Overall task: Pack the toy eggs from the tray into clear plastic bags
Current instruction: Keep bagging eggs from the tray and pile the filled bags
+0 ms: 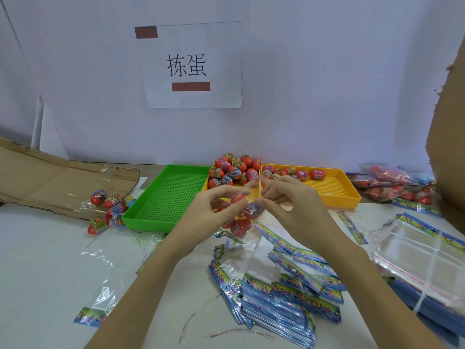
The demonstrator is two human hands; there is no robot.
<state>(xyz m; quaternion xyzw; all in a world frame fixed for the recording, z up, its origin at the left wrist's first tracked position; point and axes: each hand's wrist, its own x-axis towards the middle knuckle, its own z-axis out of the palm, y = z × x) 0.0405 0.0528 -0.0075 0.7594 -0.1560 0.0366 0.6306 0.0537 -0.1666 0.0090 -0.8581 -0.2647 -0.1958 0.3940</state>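
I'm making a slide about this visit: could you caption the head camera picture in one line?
Both hands, left hand and right hand, hold a clear plastic bag of red toy eggs before a green perforated tray.

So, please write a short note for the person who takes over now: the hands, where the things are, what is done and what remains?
Left hand and right hand: both pinch the top of one clear bag that holds several toy eggs, above the table.
Eggs left to pack: a pile in the yellow tray, mostly at its far left. The green tray holds none.
Loose eggs lie left of the green tray.
Done: filled bags lie at far right.
Left: close this bag, then fill more from the empty bags in front.
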